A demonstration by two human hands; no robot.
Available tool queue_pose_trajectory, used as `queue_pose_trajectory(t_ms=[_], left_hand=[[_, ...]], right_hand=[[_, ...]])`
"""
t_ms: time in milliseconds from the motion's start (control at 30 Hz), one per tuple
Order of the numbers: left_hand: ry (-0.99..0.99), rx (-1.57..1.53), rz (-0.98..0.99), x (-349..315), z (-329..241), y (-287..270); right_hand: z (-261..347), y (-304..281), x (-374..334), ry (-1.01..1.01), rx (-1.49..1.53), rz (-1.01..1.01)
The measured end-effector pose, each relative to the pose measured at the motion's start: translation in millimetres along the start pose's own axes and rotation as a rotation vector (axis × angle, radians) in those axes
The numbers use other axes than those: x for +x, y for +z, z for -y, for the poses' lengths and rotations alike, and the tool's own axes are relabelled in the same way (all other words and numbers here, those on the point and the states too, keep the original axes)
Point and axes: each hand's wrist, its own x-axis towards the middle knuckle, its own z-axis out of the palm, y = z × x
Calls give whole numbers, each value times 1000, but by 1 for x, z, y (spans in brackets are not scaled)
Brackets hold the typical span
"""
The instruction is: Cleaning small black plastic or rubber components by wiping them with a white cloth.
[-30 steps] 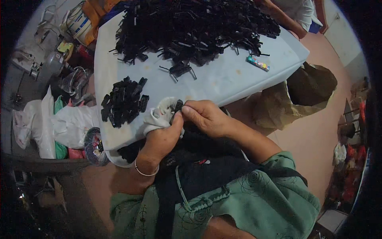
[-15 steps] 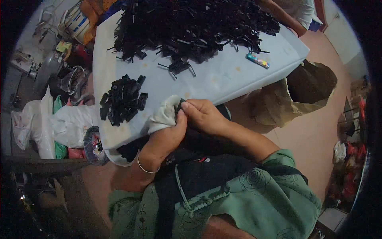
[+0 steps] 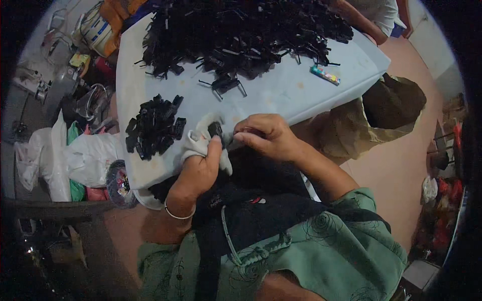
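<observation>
My left hand (image 3: pixel 200 173) grips a small black plastic part (image 3: pixel 215 131) with the thumb across it, and a crumpled white cloth (image 3: pixel 197 144) is bunched behind and around that part. Just to the right, my right hand (image 3: pixel 273 138) is curled in a pinch; whatever is between its fingertips is blurred and cannot be made out. Both hands are over the near edge of a pale covered table (image 3: pixel 273 103). Left of them lies a small heap of black plastic parts (image 3: pixel 155 125). Farther off, a black piece with thin prongs (image 3: pixel 226 86) lies before a large black pile (image 3: pixel 241 35).
A colourful small packet (image 3: pixel 325 75) lies on the table's right side. Beyond its right edge stands an open brown sack (image 3: pixel 346 135). Another person's arm (image 3: pixel 356 20) rests at the far right corner. White plastic bags (image 3: pixel 93 158) and a clear bag (image 3: pixel 120 183) crowd the left.
My hands have come apart: the left moved slightly left and down with the black part and cloth, while the right drew away to the right. The black part now shows more fully.
</observation>
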Motion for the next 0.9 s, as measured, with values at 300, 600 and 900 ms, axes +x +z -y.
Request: queue_pose_trajectory(t_ms=[300,600,900], left_hand=[[36,-24,80,-1,5,1],[273,472,-65,-1,21,10],[412,1047,-327,25,-1,-39]], right_hand=[[13,7,4,319,164,109],[7,15,5,205,0,233],[-12,0,23,156,-370,-88]])
